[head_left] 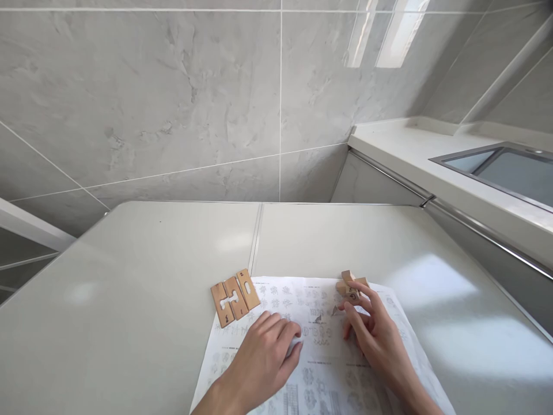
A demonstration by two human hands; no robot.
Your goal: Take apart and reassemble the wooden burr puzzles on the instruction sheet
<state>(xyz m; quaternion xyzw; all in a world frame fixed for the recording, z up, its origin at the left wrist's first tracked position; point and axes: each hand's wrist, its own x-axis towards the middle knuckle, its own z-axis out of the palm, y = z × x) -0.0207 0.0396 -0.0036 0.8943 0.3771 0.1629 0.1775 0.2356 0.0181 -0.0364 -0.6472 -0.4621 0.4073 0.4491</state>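
A printed instruction sheet lies on the pale table. My left hand rests on the sheet with its fingers curled, holding nothing that I can see. Just beyond it, three flat notched wooden puzzle pieces lie side by side at the sheet's top left corner. My right hand lies on the sheet's right side, its fingertips pinching a small assembled cluster of wooden puzzle pieces that sits at the sheet's top edge.
A grey tiled wall rises behind the table. To the right stands a white counter with a sunken steel sink. A seam runs down the middle of the table.
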